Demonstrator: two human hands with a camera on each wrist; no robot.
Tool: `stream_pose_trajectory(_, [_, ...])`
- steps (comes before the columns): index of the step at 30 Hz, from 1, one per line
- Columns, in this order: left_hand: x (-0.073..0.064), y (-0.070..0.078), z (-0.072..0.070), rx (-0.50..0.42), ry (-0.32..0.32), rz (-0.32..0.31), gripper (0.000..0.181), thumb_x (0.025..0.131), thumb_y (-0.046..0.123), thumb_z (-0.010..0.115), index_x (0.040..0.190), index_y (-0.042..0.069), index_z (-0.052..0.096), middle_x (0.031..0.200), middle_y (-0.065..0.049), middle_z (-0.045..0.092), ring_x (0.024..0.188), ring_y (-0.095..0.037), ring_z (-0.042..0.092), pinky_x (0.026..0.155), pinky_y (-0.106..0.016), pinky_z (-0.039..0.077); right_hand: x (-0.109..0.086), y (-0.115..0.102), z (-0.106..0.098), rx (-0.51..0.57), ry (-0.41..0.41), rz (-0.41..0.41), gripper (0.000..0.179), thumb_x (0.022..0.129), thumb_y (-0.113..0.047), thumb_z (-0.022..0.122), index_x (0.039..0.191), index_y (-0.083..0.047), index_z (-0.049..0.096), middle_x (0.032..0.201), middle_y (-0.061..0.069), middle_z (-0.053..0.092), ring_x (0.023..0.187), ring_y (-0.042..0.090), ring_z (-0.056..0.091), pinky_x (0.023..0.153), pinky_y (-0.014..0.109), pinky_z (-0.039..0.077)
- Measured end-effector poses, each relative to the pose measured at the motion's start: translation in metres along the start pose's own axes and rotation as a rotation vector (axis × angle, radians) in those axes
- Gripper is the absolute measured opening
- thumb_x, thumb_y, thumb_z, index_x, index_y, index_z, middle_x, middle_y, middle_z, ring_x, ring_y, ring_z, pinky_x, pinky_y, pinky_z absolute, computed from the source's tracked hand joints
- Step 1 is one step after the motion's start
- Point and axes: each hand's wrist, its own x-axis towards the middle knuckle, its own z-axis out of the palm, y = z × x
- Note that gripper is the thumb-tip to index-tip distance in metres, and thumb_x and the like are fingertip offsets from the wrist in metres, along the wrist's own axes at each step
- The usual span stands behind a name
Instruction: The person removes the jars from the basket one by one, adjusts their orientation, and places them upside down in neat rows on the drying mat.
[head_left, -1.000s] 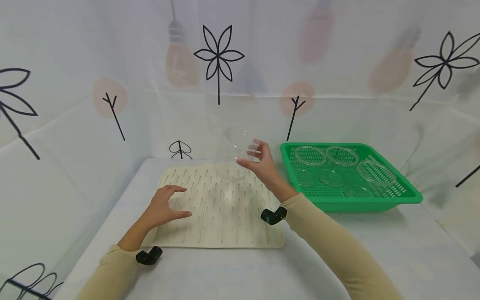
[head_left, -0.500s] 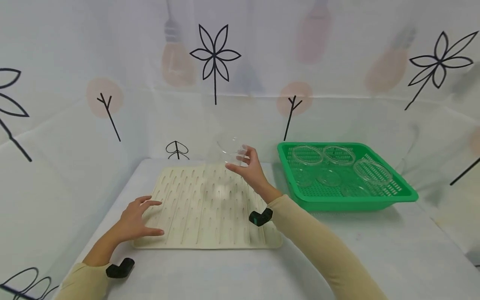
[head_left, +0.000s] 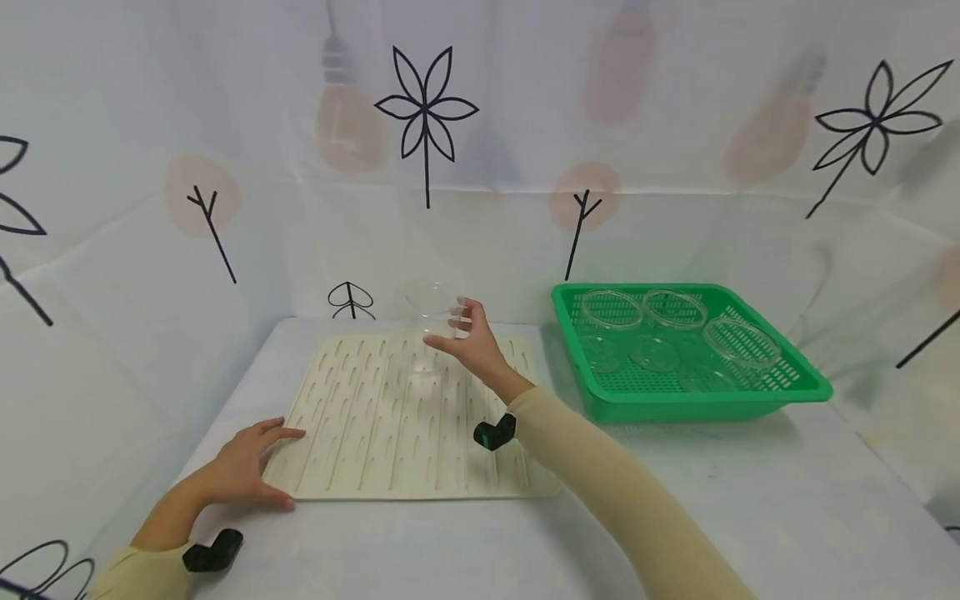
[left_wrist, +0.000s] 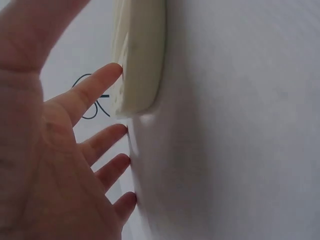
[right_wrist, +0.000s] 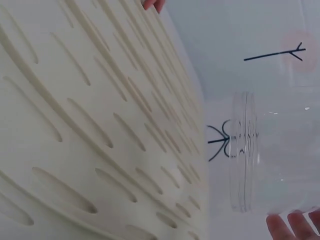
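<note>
In the head view my right hand holds a clear cylindrical jar above the far middle of a cream ribbed mat. The right wrist view shows the jar's ridged band at its lower end, apart from the mat, with fingertips against its side. My left hand lies at the mat's front left corner, thumb and fingers spread, holding nothing. In the left wrist view one fingertip of the left hand reaches the mat's edge; whether it presses there I cannot tell.
A green slotted basket stands right of the mat. Inside are several clear round pieces, some ring-rimmed like lids. White cloth covers the table, and a printed curtain hangs behind and at the left.
My right hand has carried the jar leftward and slightly lower over the mat. My left hand has moved left and toward me, from above the mat to its front left corner.
</note>
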Motion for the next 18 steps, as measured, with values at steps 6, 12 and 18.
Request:
stream_pose_trajectory(6, [0.002,-0.006,-0.002,-0.016,-0.021,-0.018,0.093,0.05,0.058,0.083,0.126,0.012,0.054,0.135,-0.026,0.04,0.119,-0.049,0.034,0.086,-0.067,0.031,0.01,0.003,0.012,-0.003,0.008,0.016,0.089,0.075,-0.035,0.078,0.144,-0.019,0.025,0.138,0.006,0.035,0.125,0.022,0.04,0.095,0.043,0.042])
stream_pose_trajectory(12, [-0.003,-0.005,-0.002,-0.04,-0.014,-0.015,0.093,0.051,0.057,0.083,0.126,0.011,0.054,0.136,-0.027,0.04,0.12,-0.049,0.033,0.087,-0.067,0.031,0.019,0.004,0.025,-0.081,0.008,0.023,0.092,0.073,-0.041,0.078,0.145,-0.02,0.026,0.136,0.003,0.04,0.121,0.023,0.042,0.09,0.041,0.045])
stream_pose_trajectory(18, [-0.004,0.0,-0.001,-0.04,-0.007,-0.013,0.091,0.052,0.057,0.083,0.126,0.011,0.055,0.135,-0.027,0.04,0.12,-0.049,0.034,0.088,-0.068,0.031,0.025,0.005,0.033,-0.103,0.014,0.057,0.091,0.073,-0.04,0.078,0.146,-0.022,0.027,0.138,0.002,0.041,0.119,0.028,0.044,0.085,0.041,0.046])
